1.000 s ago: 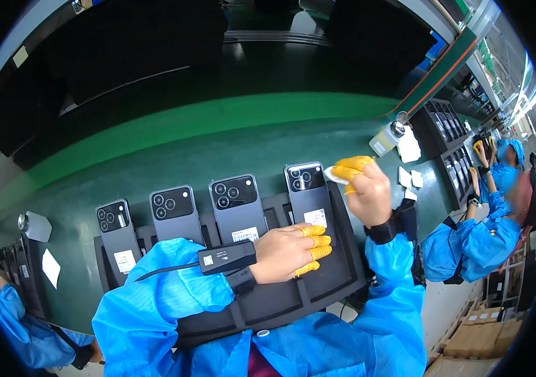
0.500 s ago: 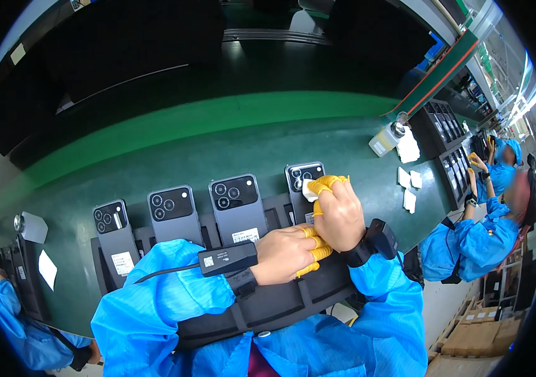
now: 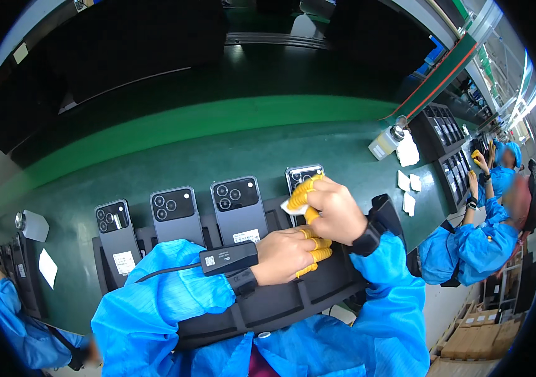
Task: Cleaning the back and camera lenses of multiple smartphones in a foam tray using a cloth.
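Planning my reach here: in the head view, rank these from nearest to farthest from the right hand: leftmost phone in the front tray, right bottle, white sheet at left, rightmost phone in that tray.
From the right hand:
1. Rightmost phone: partly behind the fingers
2. Right bottle: farther right
3. Leftmost phone: well left
4. White sheet: farthest left

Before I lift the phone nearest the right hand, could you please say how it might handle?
The phone is probably stiff, given its crisp, framed edges. Its glossy camera panel may be slippery, and its exposed lenses could scratch easily.
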### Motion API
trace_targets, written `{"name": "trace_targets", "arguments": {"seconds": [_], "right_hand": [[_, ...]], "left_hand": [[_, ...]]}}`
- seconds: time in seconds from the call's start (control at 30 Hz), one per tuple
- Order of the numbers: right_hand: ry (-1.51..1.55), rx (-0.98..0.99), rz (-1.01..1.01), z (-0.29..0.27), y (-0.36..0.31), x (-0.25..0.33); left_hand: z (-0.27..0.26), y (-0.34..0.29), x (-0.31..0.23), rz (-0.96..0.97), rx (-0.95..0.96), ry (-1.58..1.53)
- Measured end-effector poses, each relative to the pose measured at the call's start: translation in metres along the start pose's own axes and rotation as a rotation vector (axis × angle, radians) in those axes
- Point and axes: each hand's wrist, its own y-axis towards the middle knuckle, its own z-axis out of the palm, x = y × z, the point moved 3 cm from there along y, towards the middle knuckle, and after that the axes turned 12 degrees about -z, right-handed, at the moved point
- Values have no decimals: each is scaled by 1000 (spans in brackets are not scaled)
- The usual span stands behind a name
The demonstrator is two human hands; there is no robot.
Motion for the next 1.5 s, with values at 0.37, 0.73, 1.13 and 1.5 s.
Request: {"name": "trace_targets", "arguments": {"seconds": [0.37,0.73,1.13,1.5], "right_hand": [[-99,-179,-123,-5,0,-18],[-360,-33,-138,0,2,-13],[-286,-148,-114,-10,9,-12],[-296,-119,-174,21,7,-1]], "left_hand": [[-3,3,-2,31,18,22],[-6,2,-3,5,29,29],[-2,0,-1,15,42,20],[-6,6,-2,-105,377,85]]}}
